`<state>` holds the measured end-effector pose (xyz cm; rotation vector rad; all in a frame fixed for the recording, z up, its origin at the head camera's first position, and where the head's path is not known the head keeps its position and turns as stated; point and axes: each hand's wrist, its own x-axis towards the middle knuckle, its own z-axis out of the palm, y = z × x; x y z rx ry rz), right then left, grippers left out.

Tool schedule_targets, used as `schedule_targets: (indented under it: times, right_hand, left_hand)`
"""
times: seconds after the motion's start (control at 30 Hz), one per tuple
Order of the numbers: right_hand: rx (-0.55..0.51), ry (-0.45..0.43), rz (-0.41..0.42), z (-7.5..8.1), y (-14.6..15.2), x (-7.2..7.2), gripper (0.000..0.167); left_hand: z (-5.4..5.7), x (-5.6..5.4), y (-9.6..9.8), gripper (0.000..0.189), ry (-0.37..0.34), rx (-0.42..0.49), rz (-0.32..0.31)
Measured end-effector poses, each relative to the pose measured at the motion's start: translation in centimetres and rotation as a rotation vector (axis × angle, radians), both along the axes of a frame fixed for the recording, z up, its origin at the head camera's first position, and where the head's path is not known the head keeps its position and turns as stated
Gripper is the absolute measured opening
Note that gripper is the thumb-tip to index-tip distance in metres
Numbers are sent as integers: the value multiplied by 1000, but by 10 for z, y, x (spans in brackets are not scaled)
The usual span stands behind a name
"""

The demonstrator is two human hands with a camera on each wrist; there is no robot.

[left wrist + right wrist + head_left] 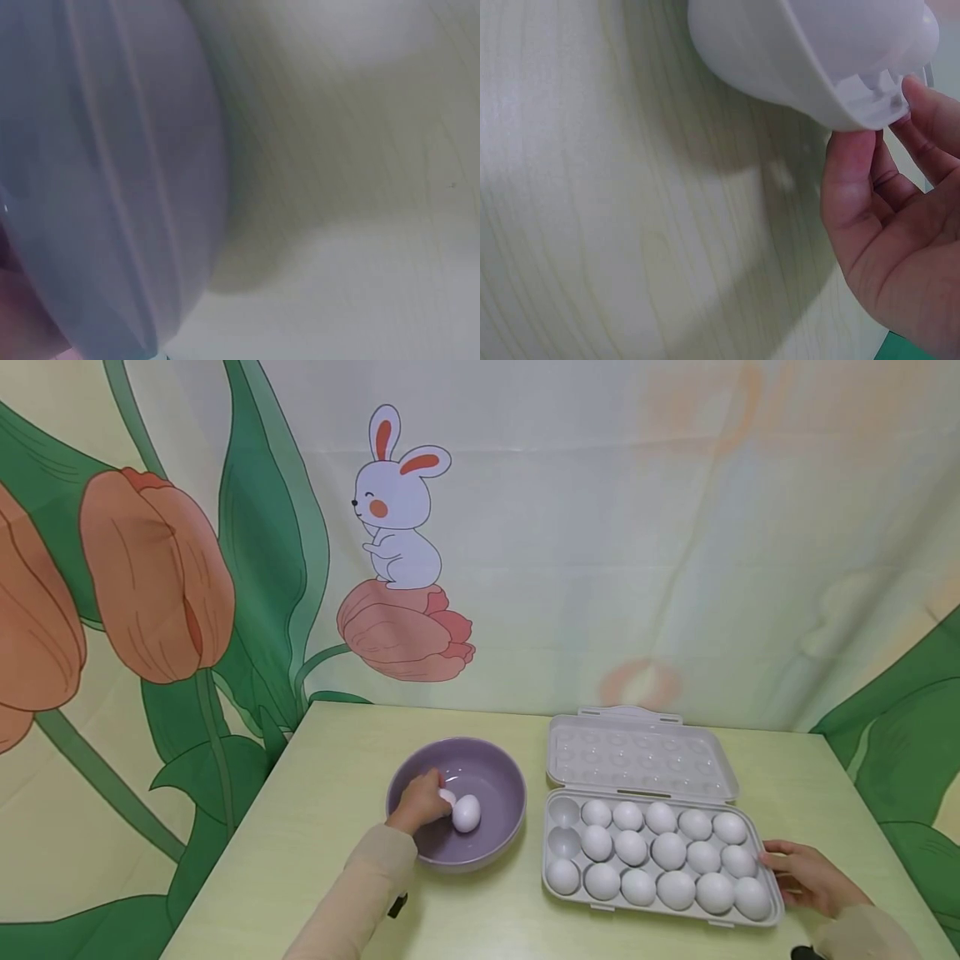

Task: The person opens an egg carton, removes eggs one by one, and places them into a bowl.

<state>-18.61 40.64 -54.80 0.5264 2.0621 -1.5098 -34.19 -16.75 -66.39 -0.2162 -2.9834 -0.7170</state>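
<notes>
Left grip (422, 800) pinched a white oval egg (447, 796) inside a round purple bowl (504, 797); right grip (813, 878) held a white plastic tray (564, 842) by its right edge; egg transfer, seemingly underway, next called for gentleness.

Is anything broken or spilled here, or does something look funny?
Nothing stands out. The eggs in the purple bowl and open carton show no visible cracks, and I see no spill on the table. Two cups are simply empty.

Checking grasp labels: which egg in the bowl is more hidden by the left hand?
The leftmost egg in the bowl: the left hand covers much of it; the other egg shows nearly whole.
</notes>
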Motion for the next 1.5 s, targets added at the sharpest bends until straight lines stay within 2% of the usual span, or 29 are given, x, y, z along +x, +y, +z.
schedule_targets:
  times: [0.03,0.07,0.1,0.17,0.2,0.23,0.27,0.3,0.33,0.4,0.47,0.57,0.63,0.73,0.87,0.97,1.07,1.23,1.37,1.5]
  right_hand:
    - [1,0,-3,0,0,0,71]
    - [-1,2,1,1,0,0,70]
    - [0,1,-1,1,0,0,70]
    - [3,-1,-4,1,-1,0,69]
    - [3,-3,-4,1,-1,0,69]
    - [4,-4,-5,1,-1,0,69]
    - [5,-5,-6,1,-1,0,69]
    - [5,-6,-8,1,0,0,68]
    - [5,-8,-9,1,0,0,68]
    - [5,-8,-9,0,0,0,69]
    - [4,-7,-9,0,0,1,69]
    - [2,-3,-6,0,0,1,69]
    - [0,0,-4,0,0,1,69]
    - [-3,6,-4,-1,1,1,69]
    - [-4,9,-6,-1,1,0,70]
    - [-3,9,-5,-1,0,1,71]
    - [-3,7,-4,0,-1,1,72]
    - [-8,12,-1,0,-1,1,72]
    - [-12,17,-2,1,-2,2,73]
    - [-17,19,-6,2,-2,3,73]
  left_hand:
    - [-9,-6,-1,39,-22,-1,11]
    - [-8,-5,-2,39,-12,8,-4]
    - [4,2,1,39,-38,12,-5]
    - [45,22,11,40,-109,29,8]
    - [70,35,16,40,-148,42,11]
    - [89,47,20,39,-148,47,11]
    - [105,57,24,37,-140,42,7]
    - [125,68,30,39,-178,31,28]
    - [135,74,33,38,-172,19,24]
    - [151,84,39,40,-162,-12,35]
    - [161,88,47,40,-149,-37,48]
    - [177,92,63,43,-107,-11,45]
    - [187,96,76,44,-53,15,-6]
    - [196,105,97,41,56,38,-141]
    - [199,121,123,32,130,61,-318]
    - [194,131,139,29,88,35,-395]
    - [183,139,153,31,26,-71,-440]
    - [164,150,172,39,-43,-280,-439]
    - [150,154,184,41,-9,-433,-412]
    - [141,157,192,40,17,-525,-403]
